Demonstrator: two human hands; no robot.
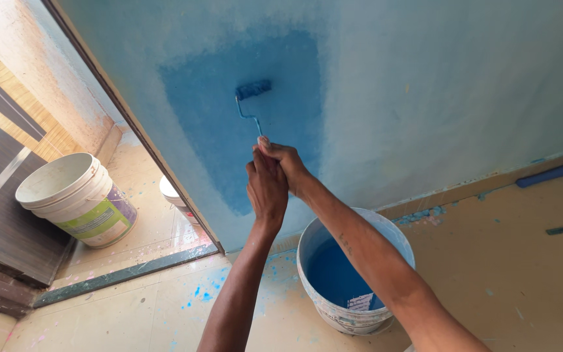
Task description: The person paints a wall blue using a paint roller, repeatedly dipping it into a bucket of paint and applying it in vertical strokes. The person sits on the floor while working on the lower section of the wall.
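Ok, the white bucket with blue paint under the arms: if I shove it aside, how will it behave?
The bucket holds a pool of blue paint, so it is probably heavy for its size and would slide rather than tip. A quick push might slosh the paint up its wall. The floor looks smooth and paint-speckled, so it may skid easily.

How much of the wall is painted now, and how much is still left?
Done: one dark blue painted patch beside the doorway. In hand: both hands, left hand and right hand, hold the small blue paint roller against that patch. Left: the pale blue wall to the right. The white bucket of blue paint holds paint.
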